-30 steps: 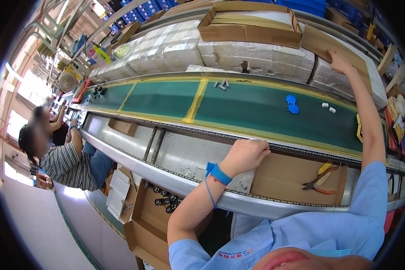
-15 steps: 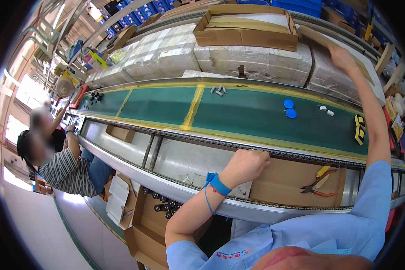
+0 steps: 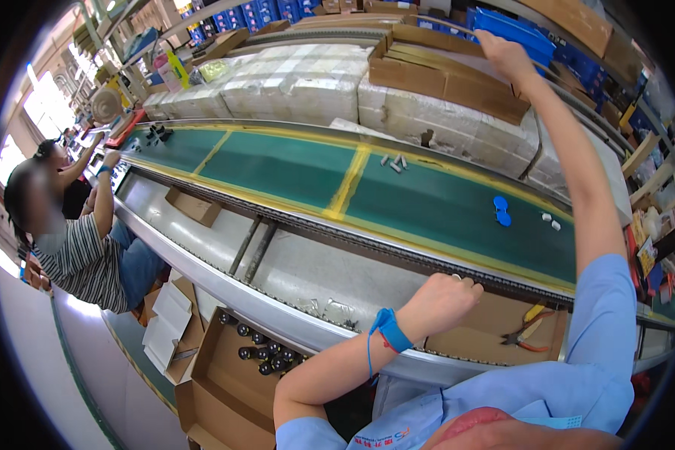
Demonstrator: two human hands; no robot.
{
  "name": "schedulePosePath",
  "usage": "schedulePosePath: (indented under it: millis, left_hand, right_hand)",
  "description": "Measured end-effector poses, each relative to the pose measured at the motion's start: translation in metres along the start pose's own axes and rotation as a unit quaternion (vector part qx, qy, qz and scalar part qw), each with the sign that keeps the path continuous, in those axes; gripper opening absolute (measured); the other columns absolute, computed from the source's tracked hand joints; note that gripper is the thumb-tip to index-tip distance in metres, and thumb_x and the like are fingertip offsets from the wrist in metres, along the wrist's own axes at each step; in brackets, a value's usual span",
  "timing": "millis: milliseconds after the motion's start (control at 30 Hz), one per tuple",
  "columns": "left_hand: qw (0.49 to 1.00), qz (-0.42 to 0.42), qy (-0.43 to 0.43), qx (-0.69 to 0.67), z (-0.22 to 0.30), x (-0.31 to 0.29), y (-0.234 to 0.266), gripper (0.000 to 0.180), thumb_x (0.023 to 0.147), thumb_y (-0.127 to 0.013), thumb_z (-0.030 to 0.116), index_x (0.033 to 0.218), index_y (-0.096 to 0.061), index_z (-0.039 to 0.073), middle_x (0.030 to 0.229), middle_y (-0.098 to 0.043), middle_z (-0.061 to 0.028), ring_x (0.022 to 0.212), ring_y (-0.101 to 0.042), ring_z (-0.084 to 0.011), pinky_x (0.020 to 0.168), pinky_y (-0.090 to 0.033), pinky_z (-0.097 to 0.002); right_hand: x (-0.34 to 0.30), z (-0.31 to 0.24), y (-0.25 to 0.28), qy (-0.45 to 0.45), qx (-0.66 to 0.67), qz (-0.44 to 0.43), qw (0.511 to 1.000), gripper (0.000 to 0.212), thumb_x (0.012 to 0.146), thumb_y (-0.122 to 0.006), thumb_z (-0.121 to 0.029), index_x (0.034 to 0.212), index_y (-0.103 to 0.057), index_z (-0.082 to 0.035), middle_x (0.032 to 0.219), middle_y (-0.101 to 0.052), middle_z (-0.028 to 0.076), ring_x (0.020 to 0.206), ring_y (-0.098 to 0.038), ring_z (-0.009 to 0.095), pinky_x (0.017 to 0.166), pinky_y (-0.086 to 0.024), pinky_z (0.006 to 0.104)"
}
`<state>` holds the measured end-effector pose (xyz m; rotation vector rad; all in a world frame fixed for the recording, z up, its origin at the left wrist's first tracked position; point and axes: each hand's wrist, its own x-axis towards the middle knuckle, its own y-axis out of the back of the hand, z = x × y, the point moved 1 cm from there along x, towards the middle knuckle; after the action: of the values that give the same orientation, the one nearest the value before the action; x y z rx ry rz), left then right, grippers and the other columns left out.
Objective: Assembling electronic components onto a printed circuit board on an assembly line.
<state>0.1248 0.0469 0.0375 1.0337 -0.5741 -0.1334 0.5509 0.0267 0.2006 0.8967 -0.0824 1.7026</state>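
My right hand (image 3: 505,58) is stretched out at the far side, its fingers closed on a thin cardboard sheet (image 3: 451,25) seen almost edge-on. The sheet is over an open cardboard box (image 3: 446,84) on the white foam blocks. My left hand (image 3: 446,301) is curled into a fist above the near metal rail, with a blue wrist strap (image 3: 392,330) on the wrist; what it holds, if anything, is hidden. On the green belt (image 3: 427,217) ahead lie blue discs (image 3: 501,211), white blocks (image 3: 551,221) and small grey cylinders (image 3: 394,163).
Orange-handled pliers (image 3: 529,336) lie on cardboard below the belt. At lower left, a cardboard box (image 3: 202,409) holds several black round parts (image 3: 266,349). A person in a striped shirt (image 3: 90,262) sits at the left. Blue bins (image 3: 510,34) stand behind the foam blocks (image 3: 292,90).
My right hand has moved left and farther away with the cardboard, over the open box. My left fist has shifted right and nearer. The yellow parts are now out of sight.
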Motion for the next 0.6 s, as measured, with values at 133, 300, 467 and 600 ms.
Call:
schedulePosePath:
  millis: [133,300,467,600]
  left_hand:
    - [1.000,-0.001,0.003,0.001,-0.003,0.002,-0.011,0.016,0.082,-0.061,0.018,0.076,-0.052,0.005,0.069,-0.055,-0.0095,0.065,-0.061,-0.0262,0.057,-0.049,-0.0376]
    - [0.999,0.027,0.010,0.036,-0.003,0.003,0.004,0.013,0.079,-0.061,0.015,0.076,-0.052,0.006,0.069,-0.055,-0.0090,0.065,-0.061,-0.0249,0.056,-0.049,-0.0361]
    - [0.999,0.001,0.004,0.042,-0.005,0.004,0.001,0.013,0.078,-0.063,0.014,0.076,-0.053,0.006,0.069,-0.056,-0.0091,0.065,-0.061,-0.0253,0.056,-0.049,-0.0359]
    - [1.000,0.018,0.013,0.021,-0.007,0.004,0.003,0.009,0.075,-0.061,0.011,0.075,-0.055,0.005,0.068,-0.058,-0.0091,0.065,-0.063,-0.0253,0.057,-0.050,-0.0356]
  right_hand:
    - [0.048,-0.035,-0.006,-0.005,0.032,0.020,0.999,0.030,0.080,-0.051,-0.004,0.110,-0.052,-0.001,0.086,-0.064,0.012,0.075,-0.066,0.026,0.057,-0.055,0.0351]
    - [0.069,-0.081,0.016,0.037,0.142,-0.067,0.987,0.041,0.077,-0.052,-0.001,0.117,-0.050,0.003,0.089,-0.063,0.016,0.079,-0.065,0.029,0.063,-0.053,0.0369]
    - [0.051,-0.079,0.016,0.056,0.129,-0.045,0.989,0.046,0.075,-0.054,0.000,0.120,-0.049,0.002,0.088,-0.063,0.017,0.077,-0.065,0.030,0.062,-0.052,0.0374]
    - [0.054,-0.063,0.034,0.013,0.097,0.050,0.994,0.041,0.077,-0.052,-0.002,0.118,-0.050,0.000,0.085,-0.063,0.015,0.074,-0.065,0.030,0.059,-0.052,0.0377]
